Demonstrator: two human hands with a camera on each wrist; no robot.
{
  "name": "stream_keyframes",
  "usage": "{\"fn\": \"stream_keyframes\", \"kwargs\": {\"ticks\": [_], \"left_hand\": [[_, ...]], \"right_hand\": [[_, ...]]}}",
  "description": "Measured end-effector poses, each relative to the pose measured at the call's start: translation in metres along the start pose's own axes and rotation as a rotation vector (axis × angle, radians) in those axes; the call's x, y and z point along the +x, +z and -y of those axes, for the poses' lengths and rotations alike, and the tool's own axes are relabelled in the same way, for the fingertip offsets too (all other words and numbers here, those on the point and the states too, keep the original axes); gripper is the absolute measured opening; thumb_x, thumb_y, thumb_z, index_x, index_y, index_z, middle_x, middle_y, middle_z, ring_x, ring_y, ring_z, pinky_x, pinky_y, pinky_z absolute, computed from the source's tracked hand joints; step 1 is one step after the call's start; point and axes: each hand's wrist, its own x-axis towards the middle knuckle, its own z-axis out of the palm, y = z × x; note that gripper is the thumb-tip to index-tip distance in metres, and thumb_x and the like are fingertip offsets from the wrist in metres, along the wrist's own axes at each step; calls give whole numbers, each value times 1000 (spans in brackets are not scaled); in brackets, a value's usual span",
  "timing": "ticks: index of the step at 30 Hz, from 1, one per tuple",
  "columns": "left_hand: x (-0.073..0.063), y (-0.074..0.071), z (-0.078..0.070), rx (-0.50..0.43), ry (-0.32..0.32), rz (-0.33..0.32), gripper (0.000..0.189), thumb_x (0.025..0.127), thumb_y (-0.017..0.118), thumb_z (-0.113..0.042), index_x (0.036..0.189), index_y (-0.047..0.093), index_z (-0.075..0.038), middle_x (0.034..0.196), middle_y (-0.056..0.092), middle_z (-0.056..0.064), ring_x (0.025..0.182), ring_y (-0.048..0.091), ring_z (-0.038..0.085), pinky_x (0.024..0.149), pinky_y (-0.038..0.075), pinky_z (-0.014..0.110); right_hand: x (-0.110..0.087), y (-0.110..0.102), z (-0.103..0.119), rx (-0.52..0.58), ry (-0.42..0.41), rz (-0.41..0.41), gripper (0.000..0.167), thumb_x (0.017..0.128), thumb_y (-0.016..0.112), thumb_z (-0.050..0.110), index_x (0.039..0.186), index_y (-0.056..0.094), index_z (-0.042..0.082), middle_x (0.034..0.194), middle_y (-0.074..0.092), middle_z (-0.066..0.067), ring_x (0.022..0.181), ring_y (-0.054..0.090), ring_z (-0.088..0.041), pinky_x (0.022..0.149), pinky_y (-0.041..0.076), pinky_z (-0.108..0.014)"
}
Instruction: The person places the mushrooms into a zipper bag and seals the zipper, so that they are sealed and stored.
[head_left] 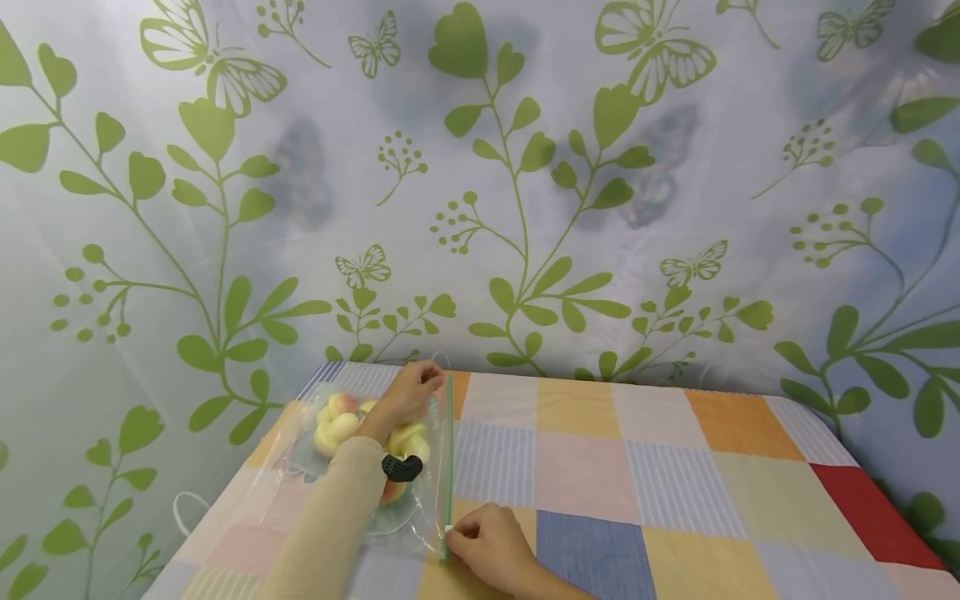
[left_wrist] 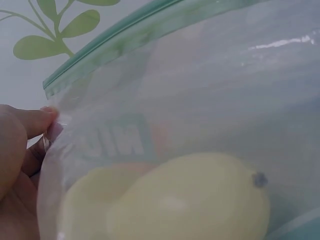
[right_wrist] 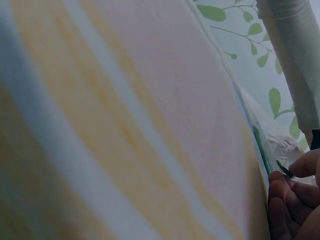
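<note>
A clear zip bag (head_left: 431,521) lies on the table with several pale yellow fruits (head_left: 341,429) inside, some blushed red. A clear dish (head_left: 393,521) shows through the plastic below the fruits. My left hand (head_left: 411,390) reaches across the bag and pinches its far corner, just below the green zip strip (head_left: 450,450). At the near end of that strip, my right hand (head_left: 495,546) pinches the bag beside a small white slider (head_left: 448,528). In the left wrist view, a smooth yellow fruit (left_wrist: 195,195) with a dark tip sits behind the plastic.
A patchwork cloth (head_left: 585,467) covers the table and extends to the right of the bag. Behind it hangs a pale curtain (head_left: 525,208) with green leaves and butterflies. A white cord loop (head_left: 187,508) sits at the table's left edge.
</note>
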Motion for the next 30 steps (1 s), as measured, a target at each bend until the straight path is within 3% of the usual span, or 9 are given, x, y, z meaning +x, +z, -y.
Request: {"fn": "stream_keyframes", "kwargs": {"ticks": [12, 19, 30], "left_hand": [[2, 5, 3, 38, 4, 4, 12, 107, 58, -12, 108, 68, -5, 97, 65, 5, 86, 58, 20, 78, 50, 38], [2, 4, -1, 30, 8, 3, 12, 107, 58, -10, 108, 68, -4, 97, 65, 6, 86, 57, 20, 77, 49, 38], [6, 7, -3, 55, 16, 37, 11, 106, 59, -10, 106, 68, -4, 91, 62, 5, 81, 54, 18, 72, 47, 35]], "right_hand": [[-7, -2, 3, 64, 39, 42, 15, 88, 73, 9, 75, 81, 8, 55, 64, 9, 48, 56, -4, 46, 44, -17], [-10, -3, 4, 43, 50, 51, 15, 86, 74, 11, 73, 81, 10, 53, 61, 11, 49, 53, -3, 46, 41, -18], [-12, -2, 3, 37, 18, 48, 13, 83, 73, 13, 74, 82, 10, 53, 61, 14, 51, 53, -2, 47, 43, -19]]}}
